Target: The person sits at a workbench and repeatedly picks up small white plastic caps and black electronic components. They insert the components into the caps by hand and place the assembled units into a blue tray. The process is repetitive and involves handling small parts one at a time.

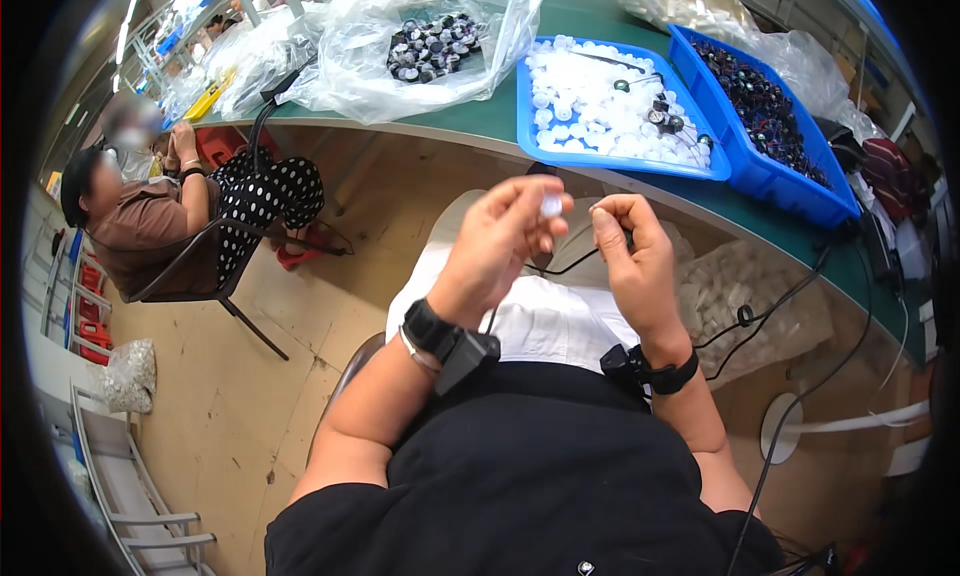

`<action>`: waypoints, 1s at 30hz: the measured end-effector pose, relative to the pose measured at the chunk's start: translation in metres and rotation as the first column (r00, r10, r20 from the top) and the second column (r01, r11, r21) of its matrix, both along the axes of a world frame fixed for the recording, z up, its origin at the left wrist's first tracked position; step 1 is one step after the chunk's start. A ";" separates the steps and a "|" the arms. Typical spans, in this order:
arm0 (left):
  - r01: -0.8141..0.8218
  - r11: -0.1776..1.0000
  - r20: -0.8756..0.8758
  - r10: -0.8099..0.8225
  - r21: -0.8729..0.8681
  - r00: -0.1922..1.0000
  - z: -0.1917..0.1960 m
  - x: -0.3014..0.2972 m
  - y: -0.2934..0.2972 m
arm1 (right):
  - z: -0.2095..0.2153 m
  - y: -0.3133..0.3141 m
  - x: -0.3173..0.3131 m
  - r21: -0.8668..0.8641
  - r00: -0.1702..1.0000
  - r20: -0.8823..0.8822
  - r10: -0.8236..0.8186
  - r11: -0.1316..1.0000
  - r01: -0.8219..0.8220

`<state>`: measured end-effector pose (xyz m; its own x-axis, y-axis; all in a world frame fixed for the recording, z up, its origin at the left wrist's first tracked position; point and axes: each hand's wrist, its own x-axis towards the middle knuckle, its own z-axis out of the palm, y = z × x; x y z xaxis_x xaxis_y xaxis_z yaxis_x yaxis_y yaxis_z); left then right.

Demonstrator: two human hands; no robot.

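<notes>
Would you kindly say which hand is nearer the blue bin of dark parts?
Right: the right hand is below and left of the blue bin in the picture; the left hand is farther left.

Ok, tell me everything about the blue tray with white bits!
The shallow blue tray looks like plastic, rectangular with a raised rim. It lies flat on the green tabletop, near the front edge, beside a deeper blue bin. Small white cap-like pieces fill much of it, with some dark pieces among them. The left hand and right hand aren't touching it.
</notes>
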<state>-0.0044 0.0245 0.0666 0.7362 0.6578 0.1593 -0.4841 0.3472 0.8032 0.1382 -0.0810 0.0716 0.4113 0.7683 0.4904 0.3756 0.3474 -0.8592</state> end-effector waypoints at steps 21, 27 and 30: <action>0.160 0.923 0.077 -0.141 -0.351 0.987 -0.046 -0.014 -0.004 | -0.010 0.004 -0.016 0.131 0.837 0.532 -0.129 0.989 0.069; 0.145 0.931 0.062 -0.132 -0.335 0.989 -0.045 -0.015 -0.007 | -0.013 0.004 -0.015 0.091 0.833 0.536 -0.137 0.990 0.104; 0.136 0.937 0.053 -0.125 -0.321 0.991 -0.045 -0.014 -0.007 | -0.013 0.004 -0.014 0.080 0.834 0.535 -0.134 0.991 0.108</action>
<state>-0.0185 0.0170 0.0219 0.8171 0.5761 -0.0214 -0.4401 0.6473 0.6224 0.1244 -0.0774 0.0586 0.1606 0.7019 0.6939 0.8159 0.3012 -0.4935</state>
